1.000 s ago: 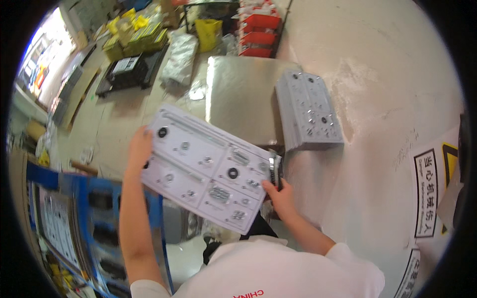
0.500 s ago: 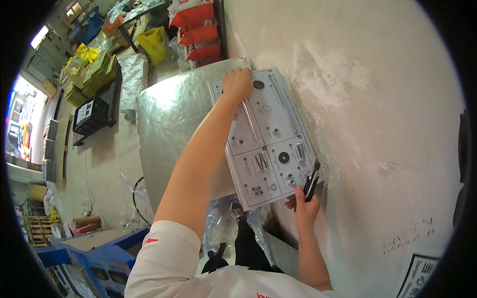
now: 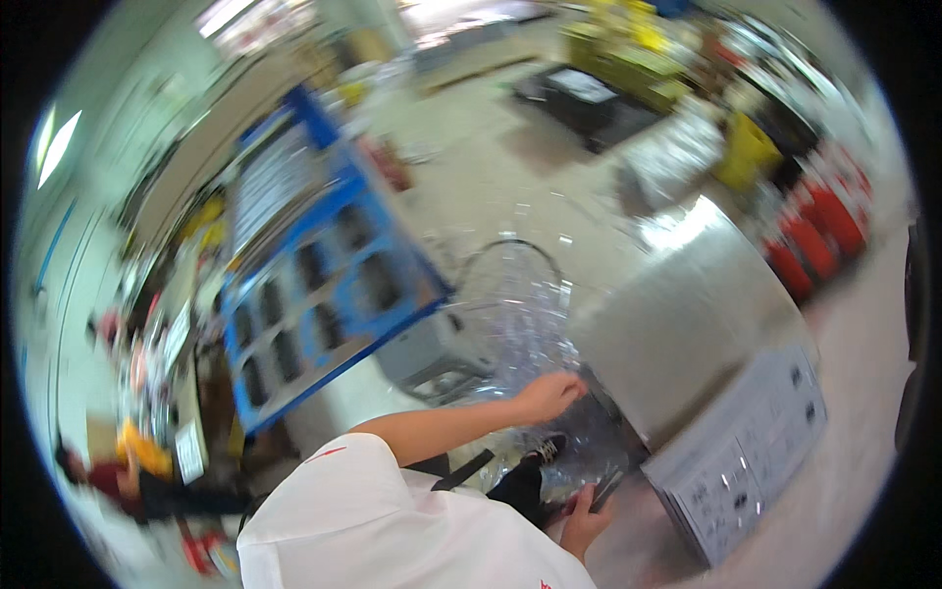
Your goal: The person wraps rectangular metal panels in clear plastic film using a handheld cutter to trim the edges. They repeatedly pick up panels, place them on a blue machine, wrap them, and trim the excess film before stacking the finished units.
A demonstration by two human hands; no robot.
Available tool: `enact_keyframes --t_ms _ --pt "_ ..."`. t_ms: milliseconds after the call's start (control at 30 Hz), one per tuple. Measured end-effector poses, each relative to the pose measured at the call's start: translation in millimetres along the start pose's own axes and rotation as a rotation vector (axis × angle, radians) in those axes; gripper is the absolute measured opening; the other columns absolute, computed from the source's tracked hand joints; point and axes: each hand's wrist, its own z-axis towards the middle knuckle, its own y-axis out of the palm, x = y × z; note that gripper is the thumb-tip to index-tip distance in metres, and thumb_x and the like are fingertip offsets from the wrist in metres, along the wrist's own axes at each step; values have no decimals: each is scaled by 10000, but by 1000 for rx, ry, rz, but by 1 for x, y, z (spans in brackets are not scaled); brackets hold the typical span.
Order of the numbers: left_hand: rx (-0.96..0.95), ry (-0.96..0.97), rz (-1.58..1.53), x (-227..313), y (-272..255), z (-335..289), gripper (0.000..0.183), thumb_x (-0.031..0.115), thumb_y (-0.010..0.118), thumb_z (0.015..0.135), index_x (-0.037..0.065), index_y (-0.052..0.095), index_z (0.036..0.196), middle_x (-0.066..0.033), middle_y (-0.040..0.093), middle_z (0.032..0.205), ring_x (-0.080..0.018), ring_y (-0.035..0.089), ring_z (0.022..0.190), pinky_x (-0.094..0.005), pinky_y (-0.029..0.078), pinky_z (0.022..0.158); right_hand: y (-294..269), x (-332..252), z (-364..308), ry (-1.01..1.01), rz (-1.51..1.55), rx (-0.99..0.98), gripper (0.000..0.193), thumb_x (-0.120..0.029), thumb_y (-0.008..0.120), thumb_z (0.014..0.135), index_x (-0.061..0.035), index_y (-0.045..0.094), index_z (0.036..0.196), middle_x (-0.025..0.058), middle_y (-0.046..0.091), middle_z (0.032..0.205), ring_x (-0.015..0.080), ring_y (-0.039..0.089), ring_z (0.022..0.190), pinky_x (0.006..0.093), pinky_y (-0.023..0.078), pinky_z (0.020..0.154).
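My left hand (image 3: 552, 398) hangs in the air over crumpled clear plastic film (image 3: 535, 329). Its fingers are loosely bent, thumb and fingertips a little apart, and nothing shows in them. Lower down, my right hand (image 3: 586, 528) is closed around a black utility knife (image 3: 608, 485), blurred by motion. To the right of that hand, apart from it, a stack of white printed cards with hardware parts (image 3: 692, 461) lies on the pale worktop at the edge of a shiny metal-coloured sheet (image 3: 692, 319).
A blue rack with dark oval openings (image 3: 329, 280) stands at left, beside a grey bin (image 3: 427, 363). A black hoop (image 3: 510, 245) lies on the floor. Red bins (image 3: 819, 231), a yellow bag (image 3: 746, 152) and a black crate (image 3: 584, 98) are farther off. Another person (image 3: 118, 481) is at lower left.
The view has swung left, toward the blue rack. My left hand has come off the card stack and moved back toward me. My right hand, with the knife, has drawn away from the stack.
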Motion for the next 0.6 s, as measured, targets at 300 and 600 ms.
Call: enact_keyframes --t_ms 300,600 --pt "767 -217 -489 -165 -139 -357 240 105 558 1015 56 666 1223 -87 730 1107 -209 708 984 -355 547 892 224 18 -126 -105 -307 -787 234 -197 590 1056 3 625 1173 26 604 704 68 511 521 250 415 482" --pt "1250 -320 -627 -320 -213 -719 204 25 505 1041 -10 647 1182 -87 716 1076 -172 698 964 -312 558 865 483 93 -365 -265 -283 -1027 251 -237 630 1038 -18 660 1159 33 641 747 61 533 584 242 421 539"
